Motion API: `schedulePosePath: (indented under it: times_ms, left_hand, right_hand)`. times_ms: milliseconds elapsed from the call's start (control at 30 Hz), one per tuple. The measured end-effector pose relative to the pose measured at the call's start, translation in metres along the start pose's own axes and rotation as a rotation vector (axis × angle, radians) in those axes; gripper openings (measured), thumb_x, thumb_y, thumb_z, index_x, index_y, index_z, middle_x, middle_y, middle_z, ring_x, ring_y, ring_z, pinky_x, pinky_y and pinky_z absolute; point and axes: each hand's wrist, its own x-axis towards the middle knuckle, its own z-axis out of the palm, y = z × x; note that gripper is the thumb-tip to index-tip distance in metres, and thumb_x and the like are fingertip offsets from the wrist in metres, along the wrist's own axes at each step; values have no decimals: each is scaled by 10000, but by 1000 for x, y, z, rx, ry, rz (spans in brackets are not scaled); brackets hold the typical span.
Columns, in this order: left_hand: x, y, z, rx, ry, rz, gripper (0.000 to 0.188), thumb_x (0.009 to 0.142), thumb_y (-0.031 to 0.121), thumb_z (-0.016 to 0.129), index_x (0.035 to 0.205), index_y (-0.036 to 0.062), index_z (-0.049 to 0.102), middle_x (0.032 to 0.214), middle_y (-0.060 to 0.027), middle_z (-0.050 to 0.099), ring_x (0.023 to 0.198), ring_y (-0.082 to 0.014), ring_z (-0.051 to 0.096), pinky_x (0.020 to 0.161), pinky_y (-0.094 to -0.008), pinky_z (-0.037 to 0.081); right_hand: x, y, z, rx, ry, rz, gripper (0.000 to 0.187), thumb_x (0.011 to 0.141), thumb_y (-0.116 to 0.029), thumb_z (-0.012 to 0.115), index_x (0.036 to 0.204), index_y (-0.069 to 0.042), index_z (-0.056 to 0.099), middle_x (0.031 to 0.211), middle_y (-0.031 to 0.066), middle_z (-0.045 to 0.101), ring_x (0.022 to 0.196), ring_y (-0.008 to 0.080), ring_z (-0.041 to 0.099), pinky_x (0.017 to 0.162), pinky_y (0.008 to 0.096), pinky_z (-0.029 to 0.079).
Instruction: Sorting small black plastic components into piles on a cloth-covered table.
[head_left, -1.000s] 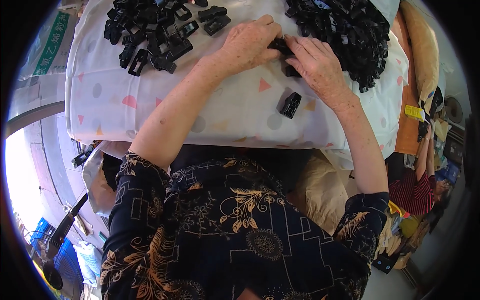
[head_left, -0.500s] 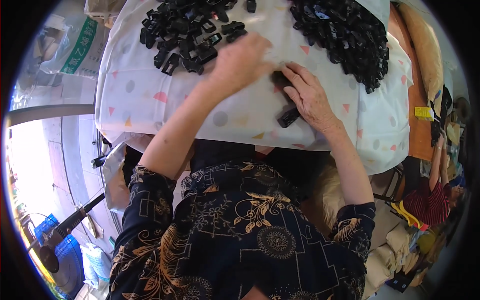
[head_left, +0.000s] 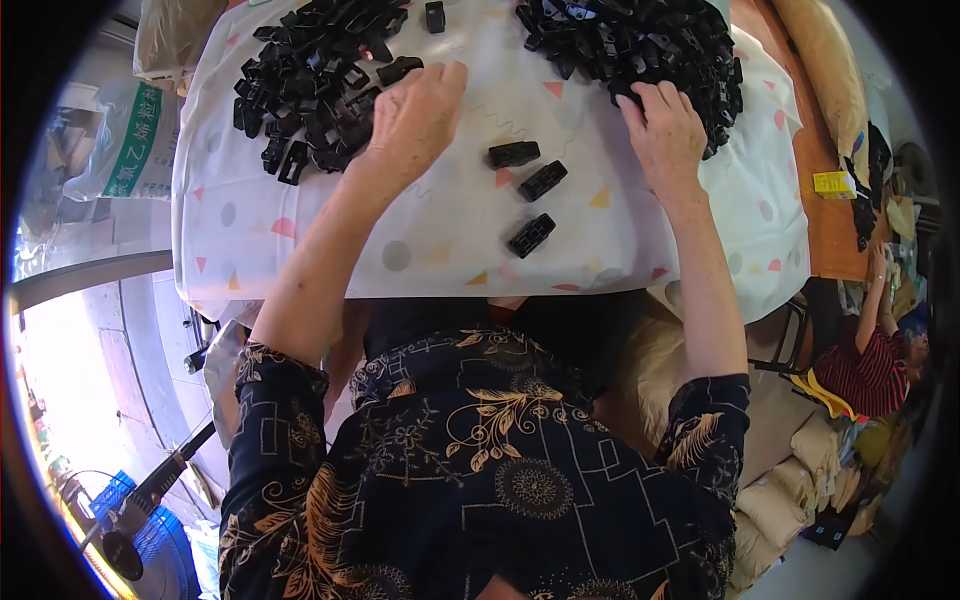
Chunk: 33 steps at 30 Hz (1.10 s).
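Note:
My left hand (head_left: pixel 418 112) hovers at the right edge of the left heap of black plastic parts (head_left: pixel 320 75), its fingers curled together. Whatever they hold, if anything, is hidden. One black part (head_left: pixel 400 69) shows just beyond its knuckles. At the near edge of the right heap of black parts (head_left: pixel 690 60), the thumb and fingers of my right hand (head_left: pixel 665 135) close on a black plastic part (head_left: pixel 625 93). Between my hands, three small block-like parts lie apart on the cloth: a far one (head_left: pixel 514 154), a middle one (head_left: pixel 543 181) and a near one (head_left: pixel 531 236).
A white patterned cloth (head_left: pixel 400 255) covers the table. Another loose black part (head_left: pixel 435 17) lies between the heaps. At right, a yellow box (head_left: pixel 833 185) rests on a brown wooden surface (head_left: pixel 836 240); a person in a striped top (head_left: pixel 865 370) is beyond. A fan (head_left: pixel 140 540) stands lower left.
My right hand has left the loose parts near the front and reached the right heap, uncovering them. My left hand has drawn away from the middle toward the left heap. The view has shifted slightly.

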Motion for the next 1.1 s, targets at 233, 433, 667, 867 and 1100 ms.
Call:
schedulePosePath:
  times_ms: [233,433,667,867,1100]
  left_hand:
    - [15,36,24,-156,59,249,188,797,37,632,967,104,589,990,-48,591,976,-271,593,756,-401,542]
    - [8,36,25,-294,118,473,167,817,127,679,969,121,611,1007,-19,586,975,-253,594,806,-385,537]
    - [5,29,24,-278,81,173,310,789,285,751,1029,118,647,1024,-45,571,1025,-245,568,894,-407,463]
    - [4,29,26,-294,22,171,307,789,265,755,1035,112,654,1031,-53,564,1029,-254,552,914,-404,435]
    - [3,23,23,-353,13,168,331,788,232,750,1069,114,622,1056,-59,569,1091,-258,557,970,-417,440]
  right_hand:
    - [8,-14,14,-63,-52,-48,149,819,-157,734,927,-95,652,884,36,587,845,246,599,736,376,485]
    - [-2,-13,2,108,-107,-194,194,821,-57,679,1008,-102,652,978,26,626,915,242,595,787,366,457]
    - [10,4,-10,-31,-153,-198,315,850,-56,652,1162,-96,648,1034,27,644,966,229,586,822,356,448]
    - [16,-9,-5,59,-320,-289,360,839,-60,678,1195,-97,635,997,37,621,946,241,565,833,361,453]
    - [35,-30,-21,183,-364,-304,298,828,-41,682,1123,-67,658,984,63,605,957,258,570,850,366,481]
